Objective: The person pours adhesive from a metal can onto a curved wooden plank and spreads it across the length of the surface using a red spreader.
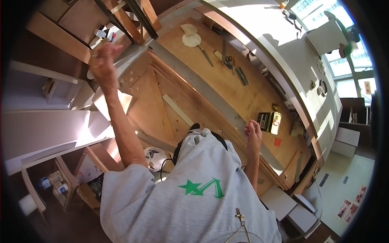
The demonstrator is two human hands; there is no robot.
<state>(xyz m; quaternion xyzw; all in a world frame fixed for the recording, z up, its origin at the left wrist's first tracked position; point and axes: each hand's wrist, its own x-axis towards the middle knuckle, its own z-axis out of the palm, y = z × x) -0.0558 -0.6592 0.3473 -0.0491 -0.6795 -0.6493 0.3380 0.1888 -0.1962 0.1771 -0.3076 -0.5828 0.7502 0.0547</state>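
Note:
My left hand [105,67] is raised at the upper left, in front of an open wooden cabinet [60,36]. Motion smears its fingers, so their pose and any held thing are unclear. At the right, my right hand [253,130] hovers by the near edge of a long wooden workbench [219,87]. Its fingers are curled together, and whatever may be between them is too small to make out. Just right of it stands a black box [265,121] with a bright, shiny end. A red scrap [277,141] lies nearby on the bench.
Farther along the bench lie scissors [229,61], a long blade [206,56], a dark bar [242,76] and a crumpled whitish cloth [190,35]. A pale wood strip [178,110] lies below among scraps. A white plastic bag [156,158] and compartments with bottles [52,180] are at the left.

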